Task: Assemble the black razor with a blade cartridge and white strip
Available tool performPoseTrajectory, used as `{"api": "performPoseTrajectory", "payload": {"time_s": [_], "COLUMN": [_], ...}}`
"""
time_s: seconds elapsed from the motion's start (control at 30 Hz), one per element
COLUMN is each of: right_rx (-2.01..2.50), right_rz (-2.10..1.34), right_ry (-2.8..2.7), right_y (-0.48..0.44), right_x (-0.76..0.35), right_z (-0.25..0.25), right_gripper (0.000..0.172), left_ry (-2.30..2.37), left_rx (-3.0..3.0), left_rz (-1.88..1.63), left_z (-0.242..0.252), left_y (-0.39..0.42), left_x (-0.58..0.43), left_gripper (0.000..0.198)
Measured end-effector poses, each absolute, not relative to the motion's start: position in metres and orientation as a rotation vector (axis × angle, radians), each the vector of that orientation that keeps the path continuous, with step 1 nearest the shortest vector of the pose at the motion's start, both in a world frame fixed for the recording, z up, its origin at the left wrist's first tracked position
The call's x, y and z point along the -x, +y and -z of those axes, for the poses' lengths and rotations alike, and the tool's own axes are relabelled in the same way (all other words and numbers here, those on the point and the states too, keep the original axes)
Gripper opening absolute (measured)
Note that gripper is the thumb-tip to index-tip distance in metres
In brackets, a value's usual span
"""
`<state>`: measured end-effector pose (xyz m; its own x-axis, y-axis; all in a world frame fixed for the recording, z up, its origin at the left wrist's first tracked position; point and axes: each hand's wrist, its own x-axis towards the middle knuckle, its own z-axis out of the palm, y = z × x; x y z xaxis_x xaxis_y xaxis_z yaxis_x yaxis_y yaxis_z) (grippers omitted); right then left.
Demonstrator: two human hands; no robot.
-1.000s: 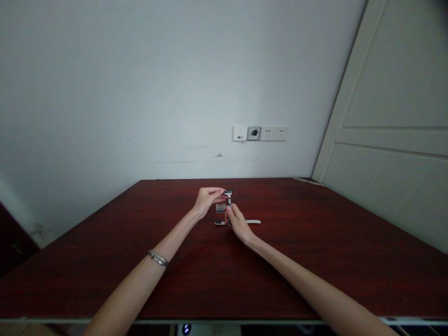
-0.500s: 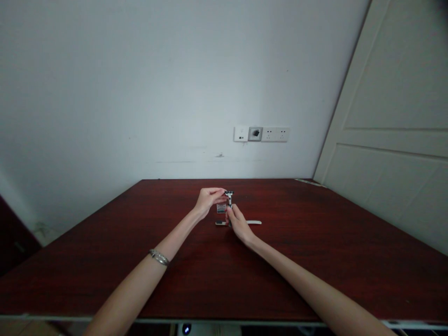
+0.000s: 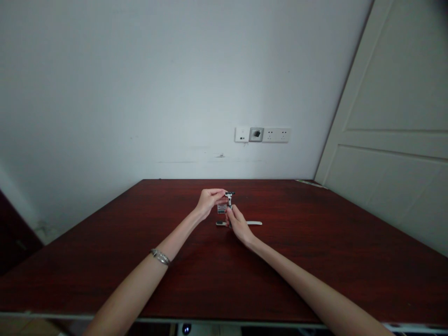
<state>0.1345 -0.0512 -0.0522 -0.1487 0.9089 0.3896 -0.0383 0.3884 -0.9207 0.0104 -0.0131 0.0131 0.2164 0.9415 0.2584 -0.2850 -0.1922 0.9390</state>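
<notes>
A small razor (image 3: 229,199) with a dark crosswise head and a white-and-black handle stands upright above the table. My right hand (image 3: 240,225) is closed around the lower part of its handle. From the left, my left hand (image 3: 207,201) pinches the end of the razor's head between thumb and fingertips. Just behind the hands is a small clear case (image 3: 221,209) with dark strips in it, partly covered by the left fingers. Under my right hand lies a thin white-handled item (image 3: 255,223) with a dark left end; its middle is hidden.
The dark red wooden table (image 3: 182,280) reaches back to a pale wall bearing a row of sockets (image 3: 276,135). A white panelled door (image 3: 392,158) borders the right side. A metal bracelet (image 3: 160,256) circles my left wrist area.
Both hands keep the same hold on the razor. The whole view has shifted very slightly; nothing else visibly differs.
</notes>
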Motion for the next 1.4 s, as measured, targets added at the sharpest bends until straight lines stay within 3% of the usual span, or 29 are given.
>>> {"api": "performPoseTrajectory", "payload": {"time_s": [1.4], "right_rx": [0.874], "right_rz": [-0.935], "right_ry": [-1.465], "right_y": [-0.061], "right_x": [-0.134], "right_z": [0.04], "right_gripper": [0.036], "left_ry": [0.693], "left_rx": [-1.264], "left_rz": [-1.329], "left_z": [-0.011], "left_y": [-0.012], "left_x": [-0.01], "left_gripper": [0.022]}}
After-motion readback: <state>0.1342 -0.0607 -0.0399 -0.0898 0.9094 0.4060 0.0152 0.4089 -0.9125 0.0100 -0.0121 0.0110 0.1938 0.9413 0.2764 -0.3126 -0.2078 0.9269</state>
